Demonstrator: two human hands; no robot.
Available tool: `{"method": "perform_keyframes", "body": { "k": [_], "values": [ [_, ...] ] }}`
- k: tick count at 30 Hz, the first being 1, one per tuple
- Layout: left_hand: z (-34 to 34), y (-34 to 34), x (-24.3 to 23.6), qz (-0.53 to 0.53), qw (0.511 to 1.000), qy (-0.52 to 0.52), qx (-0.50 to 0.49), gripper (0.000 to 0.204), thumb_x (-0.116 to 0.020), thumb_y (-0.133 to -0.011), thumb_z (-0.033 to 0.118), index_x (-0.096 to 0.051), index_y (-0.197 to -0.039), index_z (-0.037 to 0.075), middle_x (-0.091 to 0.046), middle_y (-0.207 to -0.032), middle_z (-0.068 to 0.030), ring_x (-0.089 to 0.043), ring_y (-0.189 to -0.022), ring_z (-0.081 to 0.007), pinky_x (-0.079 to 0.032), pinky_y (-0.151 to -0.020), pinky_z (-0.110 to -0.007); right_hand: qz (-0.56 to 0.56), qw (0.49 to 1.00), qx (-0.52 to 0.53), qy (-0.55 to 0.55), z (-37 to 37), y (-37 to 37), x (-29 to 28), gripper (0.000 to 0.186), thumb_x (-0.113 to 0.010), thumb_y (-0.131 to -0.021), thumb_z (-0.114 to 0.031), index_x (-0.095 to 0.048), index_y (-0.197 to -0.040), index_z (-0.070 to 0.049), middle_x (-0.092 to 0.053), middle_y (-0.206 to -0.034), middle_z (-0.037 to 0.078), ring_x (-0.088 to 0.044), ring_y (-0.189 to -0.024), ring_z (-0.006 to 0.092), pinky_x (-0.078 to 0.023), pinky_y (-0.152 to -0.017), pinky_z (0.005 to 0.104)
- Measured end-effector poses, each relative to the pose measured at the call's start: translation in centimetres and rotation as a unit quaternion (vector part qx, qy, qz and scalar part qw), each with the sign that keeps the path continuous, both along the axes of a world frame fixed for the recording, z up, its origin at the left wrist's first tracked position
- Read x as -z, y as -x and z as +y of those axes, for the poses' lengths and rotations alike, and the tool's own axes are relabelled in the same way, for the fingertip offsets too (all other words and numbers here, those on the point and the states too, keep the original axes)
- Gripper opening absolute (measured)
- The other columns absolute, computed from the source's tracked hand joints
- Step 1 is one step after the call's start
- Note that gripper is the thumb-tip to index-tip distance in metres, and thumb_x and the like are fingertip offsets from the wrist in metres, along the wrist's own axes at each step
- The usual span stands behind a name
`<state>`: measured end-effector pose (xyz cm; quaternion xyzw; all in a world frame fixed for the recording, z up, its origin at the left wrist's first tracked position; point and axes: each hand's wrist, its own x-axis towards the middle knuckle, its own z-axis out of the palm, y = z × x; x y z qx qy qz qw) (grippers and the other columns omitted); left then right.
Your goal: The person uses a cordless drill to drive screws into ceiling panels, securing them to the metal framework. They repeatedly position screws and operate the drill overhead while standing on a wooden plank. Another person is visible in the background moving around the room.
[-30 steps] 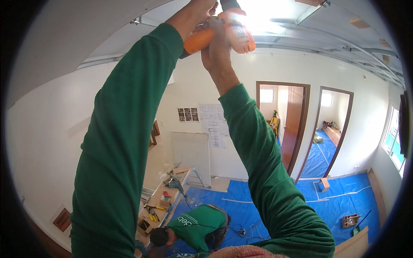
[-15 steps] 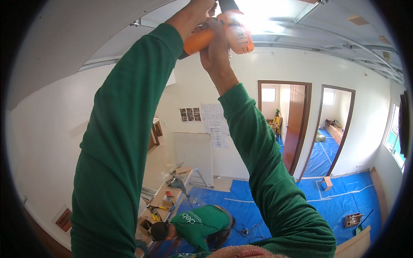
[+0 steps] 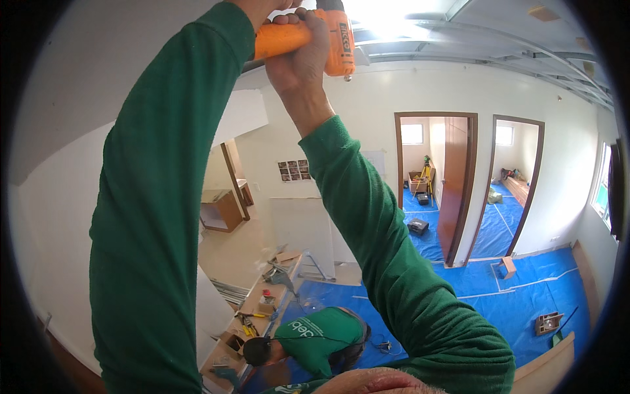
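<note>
Overhead, my right hand [image 3: 298, 62] is wrapped round the handle of an orange power drill [image 3: 340, 44]. Its body stands upright with the dark nose pointing up, and the handle reaches out to the left. The front end of the drill is cut off by the top edge. My left hand [image 3: 257, 8] is raised close beside the handle. Most of it lies beyond the top edge, so its fingers and anything in them are hidden. A large pale ceiling panel [image 3: 85, 59] spreads above on the left.
Metal ceiling framing [image 3: 499, 39] runs overhead at right. Below, a co-worker in a green shirt [image 3: 321, 338] bends beside a long workbench [image 3: 252, 299] carrying tools. Blue sheeting [image 3: 538, 289] covers the floor. Two doorways lead off, one with a brown door [image 3: 453, 190]. A wooden cabinet [image 3: 222, 211] stands left.
The drill and both my hands have shifted left and slightly up in the picture. My right hand keeps its grip. The wooden cabinet on the left now shows more fully.
</note>
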<state>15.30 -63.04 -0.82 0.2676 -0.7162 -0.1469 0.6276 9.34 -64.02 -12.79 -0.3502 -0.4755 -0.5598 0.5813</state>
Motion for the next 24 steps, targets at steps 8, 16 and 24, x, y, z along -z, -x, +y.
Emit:
{"method": "perform_keyframes", "body": {
  "k": [8, 16, 24],
  "values": [
    [-0.8, 0.8, -0.5, 0.0, 1.0, -0.005, 0.005, 0.025, -0.059, -0.102, 0.037, -0.063, -0.091, 0.014, -0.045, -0.07, 0.0013, -0.039, -0.06, -0.0138, -0.033, -0.056, -0.038, -0.047, 0.997, -0.04, -0.038, 0.5, -1.4, -1.6, 0.021, -0.066, -0.093, -0.027, -0.056, -0.102, -0.011, -0.056, -0.086, 0.0, -0.061, -0.085, 0.0162, -0.054, -0.087, 0.0388],
    [-1.0, 0.7, 0.3, 0.007, 1.0, -0.017, 0.013, 0.024, -0.057, -0.102, 0.035, -0.062, -0.088, 0.016, -0.043, -0.067, 0.0027, -0.037, -0.057, -0.013, -0.031, -0.053, -0.036, -0.014, 0.998, 0.048, -0.046, 0.5, -0.6, -0.8, 0.019, -0.067, -0.093, -0.025, -0.055, -0.099, -0.011, -0.057, -0.086, 0.001, -0.062, -0.084, 0.0171, -0.055, -0.086, 0.0382],
    [-1.2, 1.6, 0.7, 0.011, 0.999, -0.027, 0.024, 0.024, -0.056, -0.103, 0.034, -0.06, -0.085, 0.017, -0.041, -0.065, 0.0041, -0.035, -0.055, -0.0122, -0.029, -0.051, -0.035, 0.007, 0.996, 0.069, -0.059, 0.5, 0.3, 0.1, 0.02, -0.066, -0.094, -0.026, -0.055, -0.101, -0.01, -0.056, -0.086, 0.001, -0.062, -0.083, 0.0167, -0.055, -0.085, 0.0382]
  ]
}}
